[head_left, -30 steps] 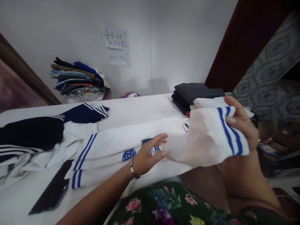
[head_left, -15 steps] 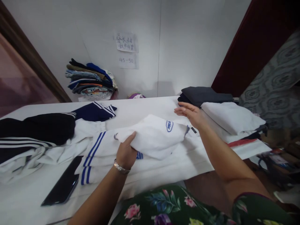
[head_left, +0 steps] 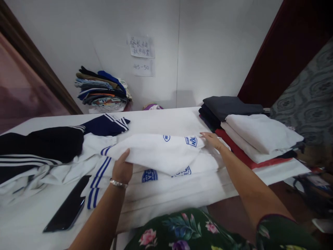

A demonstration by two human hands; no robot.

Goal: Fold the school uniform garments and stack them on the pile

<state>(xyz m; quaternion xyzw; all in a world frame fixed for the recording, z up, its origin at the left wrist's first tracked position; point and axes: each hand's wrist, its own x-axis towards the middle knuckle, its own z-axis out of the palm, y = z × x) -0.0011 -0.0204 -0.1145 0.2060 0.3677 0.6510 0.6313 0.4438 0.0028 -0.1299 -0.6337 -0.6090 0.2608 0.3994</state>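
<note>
A white long-sleeved top (head_left: 156, 154) with blue print and paired blue stripes at its cuff lies folded across the table in front of me. My left hand (head_left: 122, 170) grips the near edge of its sleeve close to the stripes, thumb on top and the other fingers hidden under the cloth. At the shoulder end, my right hand (head_left: 212, 140) holds the upper edge of the sleeve by its fingers. Blue lettering shows on the body of the top under the sleeve.
Folded clothes (head_left: 262, 135) are stacked at the right. A black garment (head_left: 54, 146) and a navy one (head_left: 106, 125) lie left. A black phone (head_left: 65, 208) rests near my left forearm. More folded clothes (head_left: 101, 90) stand by the wall.
My right hand has come down and taken the sleeve's upper edge. My left hand has shifted left, and the sleeve now lies stretched flat across the top, showing more print.
</note>
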